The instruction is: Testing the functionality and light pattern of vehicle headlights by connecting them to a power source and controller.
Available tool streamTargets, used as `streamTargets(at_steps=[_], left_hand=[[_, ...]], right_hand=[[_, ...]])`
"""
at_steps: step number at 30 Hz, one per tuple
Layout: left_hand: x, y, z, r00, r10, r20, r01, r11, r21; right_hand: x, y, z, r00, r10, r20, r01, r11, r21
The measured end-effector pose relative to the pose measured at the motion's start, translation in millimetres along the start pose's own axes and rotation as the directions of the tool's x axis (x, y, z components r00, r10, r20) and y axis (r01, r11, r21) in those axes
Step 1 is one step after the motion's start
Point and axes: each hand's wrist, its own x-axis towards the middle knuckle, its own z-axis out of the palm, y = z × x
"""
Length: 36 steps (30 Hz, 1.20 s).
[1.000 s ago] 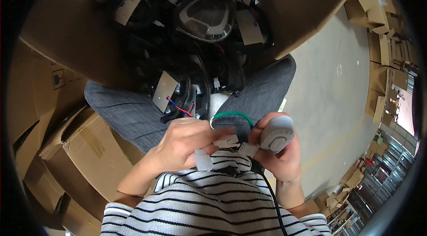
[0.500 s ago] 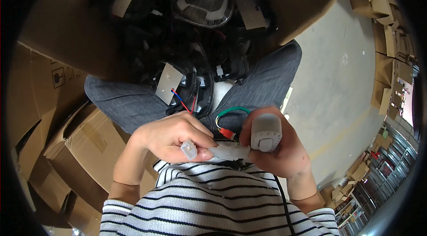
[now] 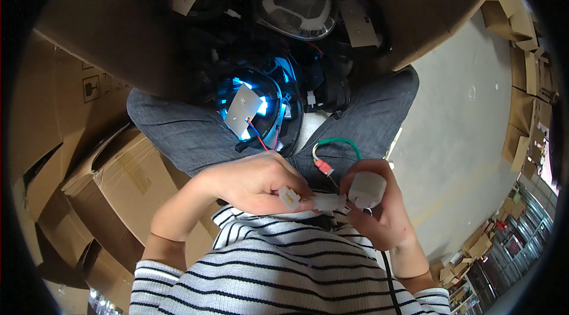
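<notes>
My left hand (image 3: 255,187) is closed, with a white wire connector (image 3: 289,198) at its fingertips. A translucent white connector (image 3: 329,202) spans the gap between my two hands. My right hand (image 3: 388,214) is wrapped round a rounded white plastic block (image 3: 367,190), its fingers also beside the translucent connector. Just above, a red connector (image 3: 323,166) hangs on a green cable loop (image 3: 338,141). Between my thighs rests a round black lamp unit (image 3: 275,86), glowing blue-white behind a grey metal plate (image 3: 243,110). Red and blue wires (image 3: 256,132) run from the plate toward my left hand.
A large cardboard box (image 3: 89,48) opens in front of me, holding several dark lamp units, one with a clear lens (image 3: 299,6). More cartons (image 3: 124,178) stand at my left. Grey floor (image 3: 468,107) stretches to the right, toward cardboard and metal shelving (image 3: 521,244).
The lamp unit between my thighs was dark and is now lit blue-white. Both hands appear slightly farther right in the picture, as does the whole scene. The white block is tilted differently.
</notes>
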Motion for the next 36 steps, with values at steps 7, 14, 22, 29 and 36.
streamTargets(at_steps=[7, 14, 22, 29, 36], left_hand=[[3.1, 2.4, 3.2, 0.999, -0.035, -0.031, 0.037, 0.999, 0.036], [-2.8, 8.4, 5.7, 0.997, -0.077, 0.025, 0.071, 0.980, 0.184], [-67.0, 49.0, -14.2, 0.504, 0.368, -0.781, 0.151, 0.853, 0.499], [-2.7, 51.8, -16.2, 0.751, -0.318, -0.579, 0.347, 0.936, -0.063], [62.5, -53.7, -61.6, 0.881, -0.212, -0.422, 0.451, 0.113, 0.885]], right_hand=[[4.3, 6.1, 1.7, 0.990, -0.058, -0.132, 0.072, 0.992, 0.102], [6.6, 7.5, 7.8, 0.985, 0.065, -0.160, -0.048, 0.993, 0.107], [7.8, 7.0, -11.1, 0.952, -0.019, -0.304, 0.107, 0.955, 0.275], [6.1, 8.7, -18.8, 0.954, -0.060, -0.295, 0.143, 0.952, 0.269], [-0.5, 12.2, -21.2, 0.952, -0.010, -0.304, 0.115, 0.937, 0.331]])
